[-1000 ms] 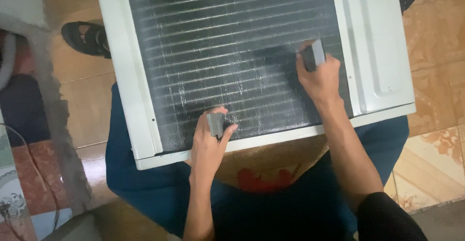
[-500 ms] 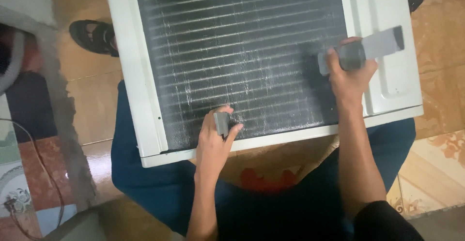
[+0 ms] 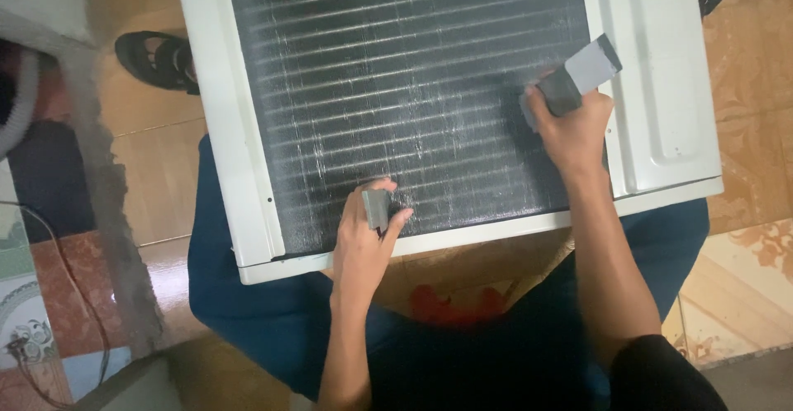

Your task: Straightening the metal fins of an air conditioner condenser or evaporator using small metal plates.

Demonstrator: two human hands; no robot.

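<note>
Since the earlier frames the right hand slid rightward along the condenser coil, from mid-fins to the coil's right edge, next to the white side panel. It was closed around a grey fin comb, the tool's far end sticking up past the fingers. Left hand stayed put near the coil's bottom edge, fingers curled tight on a small grey comb block pressed vs. the fins. Hands were well apart. AC unit's white frame rested across the lap, below both hands.
</note>
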